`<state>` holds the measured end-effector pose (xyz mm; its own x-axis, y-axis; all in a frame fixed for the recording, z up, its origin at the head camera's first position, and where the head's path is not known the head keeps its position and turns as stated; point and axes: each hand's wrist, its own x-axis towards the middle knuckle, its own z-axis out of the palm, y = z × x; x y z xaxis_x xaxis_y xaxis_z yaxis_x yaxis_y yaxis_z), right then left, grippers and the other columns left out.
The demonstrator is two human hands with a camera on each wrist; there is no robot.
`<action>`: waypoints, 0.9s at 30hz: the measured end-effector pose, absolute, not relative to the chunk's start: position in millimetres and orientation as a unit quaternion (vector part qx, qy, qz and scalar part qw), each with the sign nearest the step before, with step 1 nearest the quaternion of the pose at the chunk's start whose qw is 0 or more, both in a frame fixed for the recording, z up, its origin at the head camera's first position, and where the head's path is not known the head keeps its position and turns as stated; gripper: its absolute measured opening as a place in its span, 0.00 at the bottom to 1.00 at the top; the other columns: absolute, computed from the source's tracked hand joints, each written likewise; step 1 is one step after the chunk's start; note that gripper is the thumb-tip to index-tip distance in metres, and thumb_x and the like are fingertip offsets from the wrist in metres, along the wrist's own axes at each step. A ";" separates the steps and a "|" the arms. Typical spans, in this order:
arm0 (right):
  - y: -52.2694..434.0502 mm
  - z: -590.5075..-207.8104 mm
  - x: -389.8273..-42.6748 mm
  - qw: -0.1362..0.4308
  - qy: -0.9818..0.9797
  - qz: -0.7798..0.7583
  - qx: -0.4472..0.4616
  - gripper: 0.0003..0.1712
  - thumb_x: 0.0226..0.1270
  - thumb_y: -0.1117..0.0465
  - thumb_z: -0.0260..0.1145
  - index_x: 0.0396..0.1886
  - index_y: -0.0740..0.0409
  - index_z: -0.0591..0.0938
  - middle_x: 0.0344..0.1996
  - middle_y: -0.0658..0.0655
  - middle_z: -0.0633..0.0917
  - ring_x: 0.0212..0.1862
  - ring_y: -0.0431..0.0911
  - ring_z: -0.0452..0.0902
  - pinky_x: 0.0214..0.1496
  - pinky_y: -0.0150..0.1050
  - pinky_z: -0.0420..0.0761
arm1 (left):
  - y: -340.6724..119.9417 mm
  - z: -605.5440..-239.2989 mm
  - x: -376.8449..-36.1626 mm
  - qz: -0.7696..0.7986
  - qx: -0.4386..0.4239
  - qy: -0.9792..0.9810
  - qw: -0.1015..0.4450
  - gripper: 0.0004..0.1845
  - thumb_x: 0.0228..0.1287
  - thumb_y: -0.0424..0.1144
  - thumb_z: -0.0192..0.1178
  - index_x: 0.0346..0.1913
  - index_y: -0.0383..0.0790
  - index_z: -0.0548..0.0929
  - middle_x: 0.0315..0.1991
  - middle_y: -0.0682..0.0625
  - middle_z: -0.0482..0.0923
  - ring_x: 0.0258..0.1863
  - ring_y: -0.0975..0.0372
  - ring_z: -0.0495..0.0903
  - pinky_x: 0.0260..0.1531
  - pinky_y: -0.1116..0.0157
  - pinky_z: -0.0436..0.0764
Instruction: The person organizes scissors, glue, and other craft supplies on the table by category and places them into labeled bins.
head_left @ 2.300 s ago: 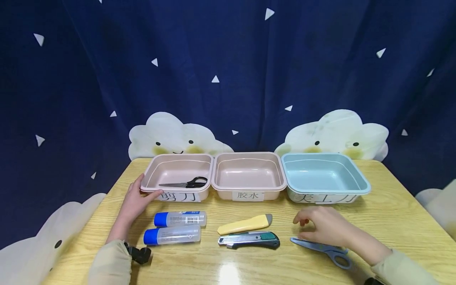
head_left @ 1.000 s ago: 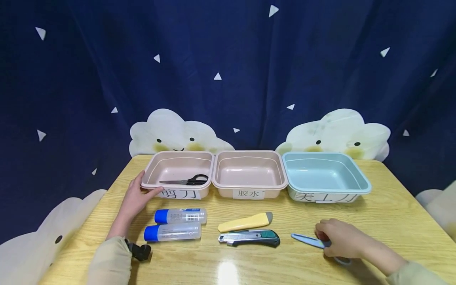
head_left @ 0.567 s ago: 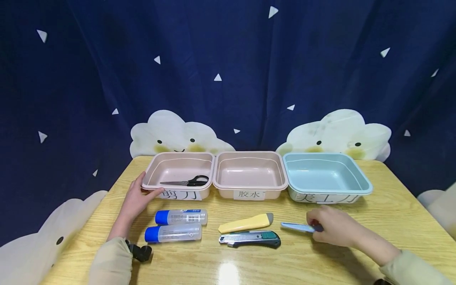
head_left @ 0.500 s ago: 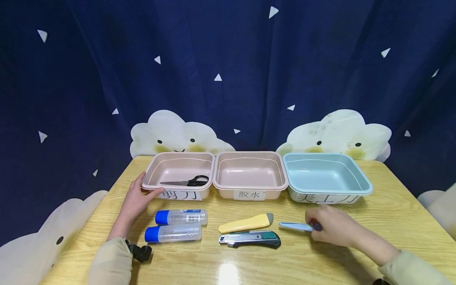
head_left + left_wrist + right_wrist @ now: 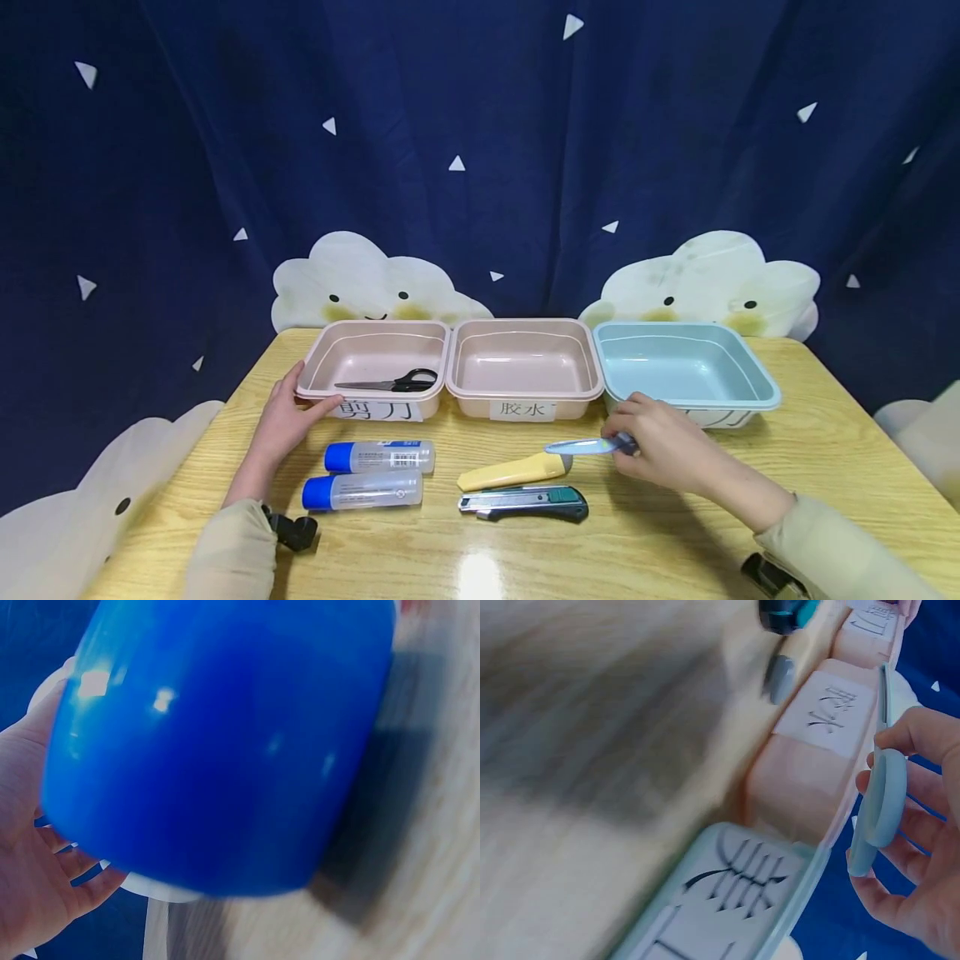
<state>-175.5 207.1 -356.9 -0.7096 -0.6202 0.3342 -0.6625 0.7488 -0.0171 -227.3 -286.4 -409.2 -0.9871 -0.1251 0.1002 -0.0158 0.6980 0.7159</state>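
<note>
The blue-grey scissors (image 5: pixel 592 447) are now hanging in the air above the tabletop (image 5: pixel 675 533), where a second ago they were lying flat near its front right corner under the right hand (image 5: pixel 660 442). Since then that hand has been carrying them up and toward the left, and their closed blades are now pointing left over the tip of the yellow utility knife (image 5: pixel 517 472), in front of the gap between the middle pink tray (image 5: pixel 525 392) and the blue tray (image 5: pixel 757 392). The right hand's fingers (image 5: pixel 626 417) are curling round the handle end, pinching it, so the blades are sticking out past the fingertips. In the right wrist view the pale handle (image 5: pixel 881 806) is sitting between thumb and curled fingers. The left hand (image 5: pixel 281 421) is staying where it was, its fingers lying relaxed against the front left corner of the left pink tray (image 5: pixel 315 392), which is holding black scissors (image 5: pixel 393 384).
</note>
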 end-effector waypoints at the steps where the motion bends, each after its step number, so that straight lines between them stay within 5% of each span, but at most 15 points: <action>1: 204.0 -355.2 -177.0 0.163 -0.920 0.068 0.349 0.07 0.42 0.59 0.67 0.26 0.48 0.82 0.26 0.41 0.77 0.31 0.37 0.68 0.30 0.32 0.70 | -286.6 -409.5 -227.5 -0.388 0.038 -0.918 0.071 0.56 0.50 0.62 0.61 0.72 0.38 0.41 0.65 0.31 0.51 0.61 0.41 0.57 0.59 0.41 0.58; 27: 139.6 -345.4 -224.1 0.191 -0.900 0.129 0.371 0.07 0.45 0.59 0.66 0.29 0.51 0.83 0.30 0.46 0.79 0.35 0.40 0.70 0.35 0.36 0.73 | -286.4 -410.1 -228.0 -0.395 0.037 -0.915 0.073 0.56 0.50 0.61 0.61 0.71 0.38 0.40 0.64 0.30 0.51 0.61 0.41 0.57 0.58 0.41 0.58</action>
<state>-224.1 139.6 -345.4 -0.6518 -0.6188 0.4384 -0.7169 0.6913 -0.0902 -228.0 -286.4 -410.1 -0.9867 -0.1244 0.1045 -0.0093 0.6854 0.7281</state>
